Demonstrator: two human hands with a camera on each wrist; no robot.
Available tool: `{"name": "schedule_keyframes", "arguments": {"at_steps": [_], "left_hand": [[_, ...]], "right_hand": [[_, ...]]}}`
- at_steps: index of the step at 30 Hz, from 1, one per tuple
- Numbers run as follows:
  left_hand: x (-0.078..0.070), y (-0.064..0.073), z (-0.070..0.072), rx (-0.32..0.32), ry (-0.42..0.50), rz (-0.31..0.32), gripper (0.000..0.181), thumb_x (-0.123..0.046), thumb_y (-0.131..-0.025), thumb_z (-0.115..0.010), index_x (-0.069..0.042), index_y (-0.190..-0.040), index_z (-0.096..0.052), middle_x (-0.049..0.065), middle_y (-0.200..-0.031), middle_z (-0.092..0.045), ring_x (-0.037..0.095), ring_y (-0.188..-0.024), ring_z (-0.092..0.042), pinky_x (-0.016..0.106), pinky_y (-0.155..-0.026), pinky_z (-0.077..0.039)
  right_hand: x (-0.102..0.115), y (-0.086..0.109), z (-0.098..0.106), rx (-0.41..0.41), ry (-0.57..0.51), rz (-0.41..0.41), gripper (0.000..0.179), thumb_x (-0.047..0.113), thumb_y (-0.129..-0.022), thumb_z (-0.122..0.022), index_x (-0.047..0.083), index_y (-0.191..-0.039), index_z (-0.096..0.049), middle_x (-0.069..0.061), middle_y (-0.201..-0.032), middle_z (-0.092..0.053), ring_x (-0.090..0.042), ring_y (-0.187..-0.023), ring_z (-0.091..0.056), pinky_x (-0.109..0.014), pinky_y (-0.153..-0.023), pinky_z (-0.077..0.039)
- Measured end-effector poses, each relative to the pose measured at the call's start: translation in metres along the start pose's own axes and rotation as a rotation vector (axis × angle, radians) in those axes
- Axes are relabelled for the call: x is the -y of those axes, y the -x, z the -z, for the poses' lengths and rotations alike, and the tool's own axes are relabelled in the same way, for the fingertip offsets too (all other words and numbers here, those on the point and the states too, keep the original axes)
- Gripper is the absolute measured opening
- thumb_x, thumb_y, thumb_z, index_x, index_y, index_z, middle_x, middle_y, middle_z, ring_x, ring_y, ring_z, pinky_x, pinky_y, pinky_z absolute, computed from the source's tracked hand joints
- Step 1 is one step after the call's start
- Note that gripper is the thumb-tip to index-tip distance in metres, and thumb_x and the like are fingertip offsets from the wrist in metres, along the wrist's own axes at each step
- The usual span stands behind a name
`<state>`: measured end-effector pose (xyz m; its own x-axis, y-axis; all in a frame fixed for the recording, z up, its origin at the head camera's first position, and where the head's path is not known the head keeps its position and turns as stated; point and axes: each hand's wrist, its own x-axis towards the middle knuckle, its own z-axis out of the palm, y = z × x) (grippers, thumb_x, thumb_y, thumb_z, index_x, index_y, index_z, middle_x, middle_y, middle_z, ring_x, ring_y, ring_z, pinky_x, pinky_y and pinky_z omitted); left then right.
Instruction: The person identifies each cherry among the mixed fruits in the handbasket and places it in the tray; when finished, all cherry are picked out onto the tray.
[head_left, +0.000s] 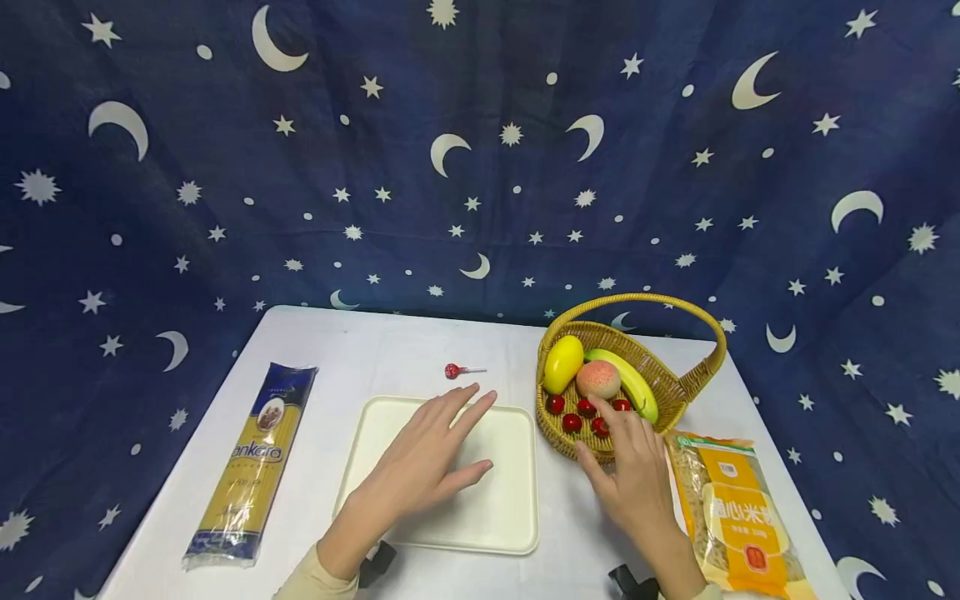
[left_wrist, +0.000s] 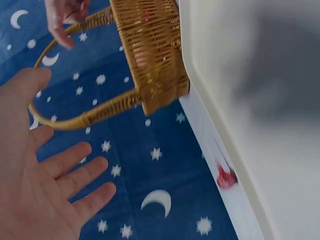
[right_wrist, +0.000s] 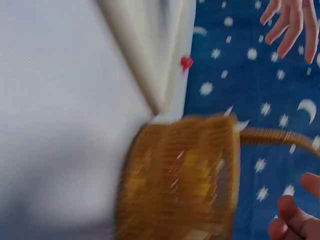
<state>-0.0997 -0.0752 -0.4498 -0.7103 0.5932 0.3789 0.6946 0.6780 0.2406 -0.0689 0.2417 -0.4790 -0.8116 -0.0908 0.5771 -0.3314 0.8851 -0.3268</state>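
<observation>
The left hand [head_left: 423,462] hangs over a cream rectangular tray with rounded corners [head_left: 510,508], its fingers fairly straight and spread apart, the thumb standing well away from them, nothing held. The right hand [head_left: 636,471] is at the near side of a golden-brown woven wicker basket with a tall arched handle [head_left: 678,385]; its fingers are slightly bent and lie close together, the thumb is apart, and they grip nothing. Whether they touch the rim I cannot tell.

The basket stands upright on a white-covered table [head_left: 330,400], just right of the tray. In it lie a smooth yellow oval fruit [head_left: 563,364], a round pink-orange peach [head_left: 597,379], a curved yellow-green banana [head_left: 633,385] and several glossy dark red cherries [head_left: 572,423]. A red-wrapped lollipop with a white stick [head_left: 452,371] lies beyond the tray's far edge. A long blue and gold pasta packet [head_left: 251,467] lies to the left, and an orange and clear plastic food bag [head_left: 738,508] lies right of the right hand
</observation>
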Motion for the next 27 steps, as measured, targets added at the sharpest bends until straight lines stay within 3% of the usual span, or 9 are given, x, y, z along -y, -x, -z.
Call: {"name": "schedule_keyframes", "arguments": {"at_steps": [4,9,12,15,19,27], "left_hand": [[-0.001,-0.025,-0.012,0.053,0.035,-0.04,0.076,-0.045,-0.102,-0.066,-0.026,-0.167,-0.033,0.006,-0.158,-0.054,0.024,-0.142,-0.057,0.045,-0.116,-0.049],[-0.01,-0.076,-0.035,0.13,0.022,-0.136,0.057,-0.039,-0.104,-0.064,-0.023,-0.158,-0.05,0.003,-0.144,-0.064,0.02,-0.126,-0.064,0.037,-0.103,-0.055],[-0.018,-0.107,-0.047,0.171,-0.025,-0.201,0.047,-0.036,-0.105,-0.063,-0.022,-0.149,-0.06,0.001,-0.132,-0.068,0.017,-0.114,-0.065,0.032,-0.095,-0.056],[-0.024,-0.129,-0.054,0.224,-0.093,-0.234,0.039,-0.036,-0.104,-0.065,-0.022,-0.14,-0.066,-0.001,-0.118,-0.07,0.015,-0.101,-0.065,0.029,-0.083,-0.057],[-0.032,-0.152,-0.061,0.321,-0.182,-0.253,0.034,-0.037,-0.102,-0.069,-0.022,-0.133,-0.069,-0.002,-0.111,-0.072,0.013,-0.096,-0.068,0.029,-0.076,-0.059],[-0.051,-0.19,-0.071,0.574,-0.31,-0.188,0.022,-0.033,-0.099,-0.075,-0.023,-0.119,-0.074,-0.006,-0.107,-0.076,0.01,-0.087,-0.069,0.03,-0.08,-0.062]], "right_hand": [[-0.022,0.016,-0.001,0.014,-0.018,-0.159,0.056,0.025,-0.093,-0.078,0.022,-0.147,-0.061,-0.001,-0.089,-0.058,-0.012,-0.084,-0.045,-0.029,-0.076,-0.03],[-0.041,0.028,-0.003,0.007,-0.071,-0.325,0.041,0.024,-0.098,-0.075,0.02,-0.138,-0.067,0.003,-0.085,-0.052,-0.011,-0.076,-0.042,-0.024,-0.068,-0.03],[-0.047,0.032,-0.005,0.009,-0.059,-0.395,0.037,0.028,-0.099,-0.075,0.021,-0.135,-0.068,0.005,-0.085,-0.051,-0.008,-0.07,-0.039,-0.025,-0.062,-0.03],[-0.052,0.035,-0.007,0.027,-0.033,-0.437,0.037,0.033,-0.1,-0.074,0.022,-0.134,-0.068,0.006,-0.085,-0.05,-0.007,-0.067,-0.037,-0.026,-0.06,-0.031],[-0.058,0.038,-0.01,0.058,-0.016,-0.478,0.04,0.038,-0.1,-0.073,0.022,-0.136,-0.066,0.005,-0.086,-0.051,-0.008,-0.067,-0.039,-0.027,-0.06,-0.032],[-0.062,0.043,-0.01,0.109,0.003,-0.549,0.045,0.045,-0.102,-0.068,0.024,-0.141,-0.062,0.001,-0.089,-0.052,-0.012,-0.067,-0.04,-0.027,-0.059,-0.031]]}}
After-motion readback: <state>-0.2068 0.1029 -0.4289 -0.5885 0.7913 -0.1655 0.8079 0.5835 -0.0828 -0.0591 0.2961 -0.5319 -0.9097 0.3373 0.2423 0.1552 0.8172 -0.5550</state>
